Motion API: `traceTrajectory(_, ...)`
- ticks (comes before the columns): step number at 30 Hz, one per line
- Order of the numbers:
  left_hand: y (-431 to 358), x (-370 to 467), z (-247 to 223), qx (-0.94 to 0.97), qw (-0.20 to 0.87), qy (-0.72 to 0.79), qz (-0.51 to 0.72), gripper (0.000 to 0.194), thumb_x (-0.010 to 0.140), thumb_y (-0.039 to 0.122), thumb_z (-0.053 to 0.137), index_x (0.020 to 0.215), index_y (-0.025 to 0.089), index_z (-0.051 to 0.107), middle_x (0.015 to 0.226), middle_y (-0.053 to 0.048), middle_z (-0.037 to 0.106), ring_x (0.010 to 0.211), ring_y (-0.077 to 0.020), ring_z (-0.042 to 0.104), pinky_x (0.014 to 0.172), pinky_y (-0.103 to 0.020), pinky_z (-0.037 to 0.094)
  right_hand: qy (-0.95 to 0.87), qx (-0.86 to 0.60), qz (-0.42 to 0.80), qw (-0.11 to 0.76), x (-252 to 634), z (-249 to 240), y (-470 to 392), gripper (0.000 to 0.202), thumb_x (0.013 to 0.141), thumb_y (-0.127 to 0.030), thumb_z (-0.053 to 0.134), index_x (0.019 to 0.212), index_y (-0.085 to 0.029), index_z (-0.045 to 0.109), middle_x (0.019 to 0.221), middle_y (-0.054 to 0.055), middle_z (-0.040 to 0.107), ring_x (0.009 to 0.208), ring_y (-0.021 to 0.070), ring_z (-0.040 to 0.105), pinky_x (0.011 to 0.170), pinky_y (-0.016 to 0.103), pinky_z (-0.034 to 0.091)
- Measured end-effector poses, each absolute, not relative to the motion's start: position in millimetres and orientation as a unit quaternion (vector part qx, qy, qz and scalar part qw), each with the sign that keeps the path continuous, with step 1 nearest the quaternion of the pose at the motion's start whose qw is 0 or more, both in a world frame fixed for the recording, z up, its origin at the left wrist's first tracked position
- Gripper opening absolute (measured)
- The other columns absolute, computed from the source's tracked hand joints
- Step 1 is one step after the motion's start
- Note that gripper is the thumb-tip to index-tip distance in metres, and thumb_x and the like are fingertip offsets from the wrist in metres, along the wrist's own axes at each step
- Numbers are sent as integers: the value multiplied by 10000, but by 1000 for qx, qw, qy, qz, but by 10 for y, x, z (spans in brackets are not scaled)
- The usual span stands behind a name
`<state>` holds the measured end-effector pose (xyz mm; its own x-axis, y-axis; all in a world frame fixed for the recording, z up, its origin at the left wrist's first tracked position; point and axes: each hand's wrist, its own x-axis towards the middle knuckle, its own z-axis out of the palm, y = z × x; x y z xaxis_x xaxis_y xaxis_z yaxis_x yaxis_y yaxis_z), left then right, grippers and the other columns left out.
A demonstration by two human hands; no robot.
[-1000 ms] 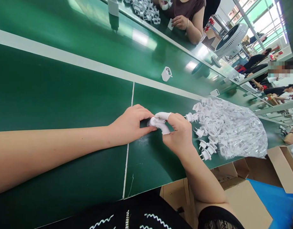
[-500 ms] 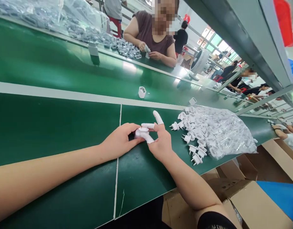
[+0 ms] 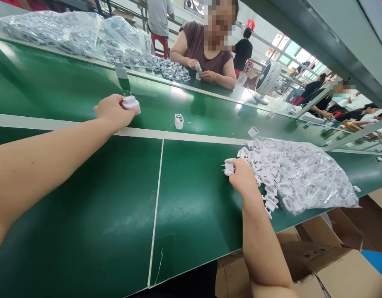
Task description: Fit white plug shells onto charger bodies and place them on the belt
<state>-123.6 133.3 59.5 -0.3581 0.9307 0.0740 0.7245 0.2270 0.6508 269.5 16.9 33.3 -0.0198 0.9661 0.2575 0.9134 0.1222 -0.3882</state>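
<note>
Long glossy green bench (image 3: 116, 215), crossed lengthwise by a flat off-white strip (image 3: 38, 123). Brown cardboard boxes (image 3: 352, 273) below its near edge, at right. Across the bench, a co-worker in a brown short-sleeved top (image 3: 194, 39), both hands at a small white piece. Clear plastic bag (image 3: 318, 178) full of white parts lies on the near side at right, its mouth toward the person; loose white plastic plug pieces (image 3: 271, 200) spill out there. White round desk fan (image 3: 268, 78) on the far side.

Left hand (image 3: 113, 109): reached past the strip, thumb and fingers pinching a white block-shaped charger (image 3: 131, 104), two prongs upward. Whether the charger touches the surface, cannot tell. Right hand (image 3: 243, 176): beside the spilled pieces, fingertips gripping a white two-pin plug piece (image 3: 229, 167), pins pointing left.

Smaller items: white rounded hollow housing (image 3: 179, 121) upright beyond the strip, between the hands, open end up; another white housing (image 3: 253, 131) just beyond the bag.
</note>
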Motion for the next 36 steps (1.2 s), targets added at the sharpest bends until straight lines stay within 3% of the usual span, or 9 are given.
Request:
traceTrajectory(4, 1356, -1162, 513, 481, 134, 795, 346, 961, 791, 660, 709, 1461, 65, 362, 1569, -124, 309, 1396, -354, 239, 1167, -542, 194, -677, -613, 165, 372, 2475, 402, 156, 306, 847, -249, 652, 1152, -230, 636, 1131, 71, 597, 809, 165, 677, 732, 353, 600)
traceTrajectory(7, 1304, -876, 469, 542, 38, 719, 434, 897, 885, 556, 683, 1504, 87, 233, 1645, -129, 79, 1497, -339, 74, 1226, -509, 64, -605, -516, 330, 508, 2269, 497, 94, 344, 825, -286, 707, 1153, -252, 607, 1175, 61, 629, 942, 182, 707, 868, 377, 612)
traceTrajectory(12, 1446, -383, 419, 626, 166, 695, 311, 954, 801, 571, 772, 1433, -13, 360, 1453, -237, 433, 1324, -363, 395, 1129, -516, 340, -462, -374, 619, 512, 2099, 669, -25, 390, 783, -259, 762, 1162, -257, 668, 1261, 32, 701, 1138, 242, 715, 1081, 444, 543)
traceTrajectory(16, 1563, -277, 381, 635, 196, 685, 297, 534, 944, 330, 590, 1356, -3, 516, 1369, -204, 549, 1264, -316, 481, 1081, -446, 409, -392, -336, 698, 495, 2114, 718, -46, 320, 813, -279, 755, 1126, -236, 706, 1258, 36, 730, 1195, 264, 698, 1134, 453, 509)
traceTrajectory(18, 1472, -259, 378, 653, 190, 666, 304, 509, 951, 277, 539, 1403, 43, 519, 1394, -174, 552, 1307, -319, 466, 1107, -441, 396, -372, -328, 715, 492, 2122, 717, -40, 294, 829, -332, 753, 1100, -221, 724, 1241, 44, 739, 1213, 270, 688, 1135, 439, 510)
traceTrajectory(22, 922, -188, 375, 716, 226, 591, 294, 604, 901, 350, 598, 1476, 186, 515, 1345, -101, 617, 1158, -294, 594, 1028, -420, 489, -380, -368, 692, 492, 2102, 694, -55, 288, 712, -300, 868, 975, -233, 772, 1086, 16, 769, 1156, 254, 708, 1058, 374, 558)
traceTrajectory(25, 395, -146, 338, 764, 282, 510, 278, 597, 903, 468, 596, 1458, 257, 532, 1218, -71, 671, 1010, -262, 644, 923, -405, 549, -440, -449, 603, 492, 2076, 671, -94, 280, 700, -299, 882, 961, -254, 792, 954, 4, 766, 935, 193, 728, 840, 318, 603)
traceTrajectory(29, -29, -171, 243, 785, 353, 445, 248, 509, 952, 530, 537, 1406, 302, 557, 1253, -79, 655, 1093, -280, 620, 897, -420, 569, -514, -519, 475, 491, 2060, 664, -132, 270, 740, -330, 853, 997, -270, 797, 895, 11, 757, 685, 129, 626, 535, 257, 476)
traceTrajectory(36, -14, -254, 133, 751, 427, 423, 272, 672, 803, 576, 738, 1370, 271, 547, 1302, -93, 649, 1108, -283, 637, 974, -452, 554, -573, -417, 495, 502, 1994, 608, -96, 108, 793, -295, 815, 807, -236, 726, 914, 20, 730, 795, 171, 672, 752, 358, 564)
